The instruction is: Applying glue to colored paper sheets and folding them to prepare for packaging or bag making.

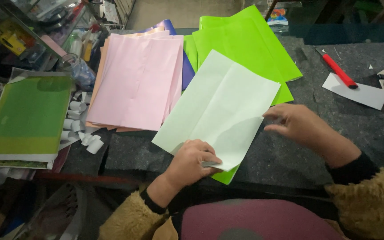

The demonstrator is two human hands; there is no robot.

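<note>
Pale green sheet (pixel 221 109) lying flat on the dark worktop (pixel 316 146), tilted, long axis running from the near-left corner up toward the far right, one faint fold line down its length. Left hand (pixel 192 162) planted on the near corner of that sheet, fingers (pixel 210 161) curled down and pinching what looks like a small grey blade or scraper against the paper; grip closed on it, though the tool itself too small to name with certainty. Right hand (pixel 296 124) at the sheet's right edge, fingers (pixel 274 113) loosely spread and half-bent, tips just touching or just clear of the paper edge, cannot tell which; nothing held there. Sheet thus away and to the left from the right hand, directly beneath the left, so left hand the nearer. Beneath the near corner, a sliver of bright green paper (pixel 225 175) poking out. Further back, a bright green stack (pixel 245 44) and a pink stack (pixel 138 80) side by side, the pale sheet overlapping both. Red-handled knife (pixel 338 70) on a white paper scrap (pixel 365 94), well apart to the far right.
</note>
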